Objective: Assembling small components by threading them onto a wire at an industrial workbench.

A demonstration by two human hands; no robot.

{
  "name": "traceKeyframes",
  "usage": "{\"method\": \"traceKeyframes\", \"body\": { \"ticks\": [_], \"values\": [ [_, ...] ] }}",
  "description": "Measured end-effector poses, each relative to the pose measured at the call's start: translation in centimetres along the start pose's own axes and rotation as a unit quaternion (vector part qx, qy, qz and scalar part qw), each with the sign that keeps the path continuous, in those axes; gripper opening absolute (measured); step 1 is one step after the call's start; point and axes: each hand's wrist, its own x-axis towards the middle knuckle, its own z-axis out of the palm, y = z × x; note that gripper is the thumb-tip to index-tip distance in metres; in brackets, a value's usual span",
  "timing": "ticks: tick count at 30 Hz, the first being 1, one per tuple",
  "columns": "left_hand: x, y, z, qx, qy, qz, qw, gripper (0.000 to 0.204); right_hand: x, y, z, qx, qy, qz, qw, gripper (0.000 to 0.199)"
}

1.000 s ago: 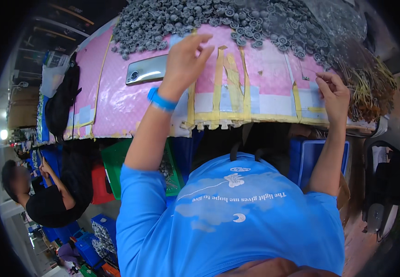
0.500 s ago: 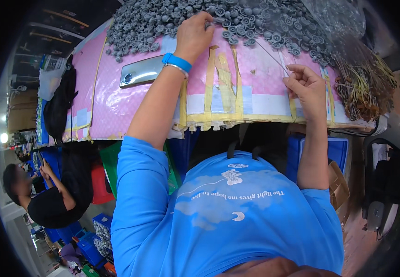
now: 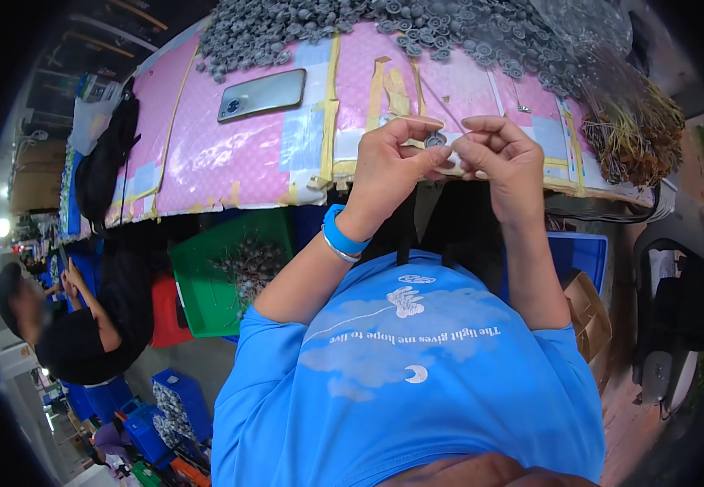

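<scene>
My left hand point(image 3: 394, 162), with a blue band at the wrist, pinches a small grey round plastic piece point(image 3: 435, 140) between thumb and fingers, just above the table's near edge. Close beside it my right hand point(image 3: 504, 166) is closed on a thin stem point(image 3: 437, 97) that slants up and to the left from the fingertips. Whether stem and grey piece touch is hidden by my fingers. A large heap of similar grey pieces point(image 3: 287, 32) spreads along the far side of the pink-covered table point(image 3: 214, 158).
A phone point(image 3: 262, 95) lies left of my hands. Brown and yellowish stems point(image 3: 632, 134) are bunched at the table's right end. Below the edge, a green crate point(image 3: 193, 276) holds several stemmed grey pieces; a blue crate point(image 3: 591, 252) stands right. A person point(image 3: 76, 333) sits at far left.
My left hand has come back from the grey heap with one piece in it. My right hand has moved left with the stem, and both hands now meet near the table edge.
</scene>
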Motion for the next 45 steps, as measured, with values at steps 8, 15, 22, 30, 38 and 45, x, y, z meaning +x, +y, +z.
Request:
{"method": "traceKeyframes", "body": {
  "ticks": [8,15,22,30,38,45],
  "values": [
    [-3.2,2.0,-0.6,0.007,0.028,0.053,0.998,0.039,-2.2,0.9,3.4,-0.078,0.024,-0.03,0.996,0.034],
    [-3.7,1.5,-1.3,0.013,0.085,0.058,0.995,0.034,-3.2,1.6,4.8,-0.127,0.011,-0.054,0.99,0.043],
    [-4.3,2.3,-2.6,-0.16,0.088,0.058,0.981,0.029,-5.8,4.4,6.1,-0.022,0.033,-0.125,0.991,0.041],
    [-6.1,3.5,-2.1,-0.128,-0.043,0.03,0.99,0.025,-1.8,1.8,3.5,0.145,-0.163,-0.019,0.976,0.028],
    [-6.2,3.0,-1.2,-0.061,-0.076,0.024,0.995,0.022,-1.1,1.4,2.5,0.117,-0.266,-0.14,0.947,0.01],
    [-4.7,3.1,-1.4,-0.106,-0.08,-0.033,0.991,0.014,-1.1,2.0,2.1,0.168,-0.171,-0.077,0.968,0.009]
  ]
}}
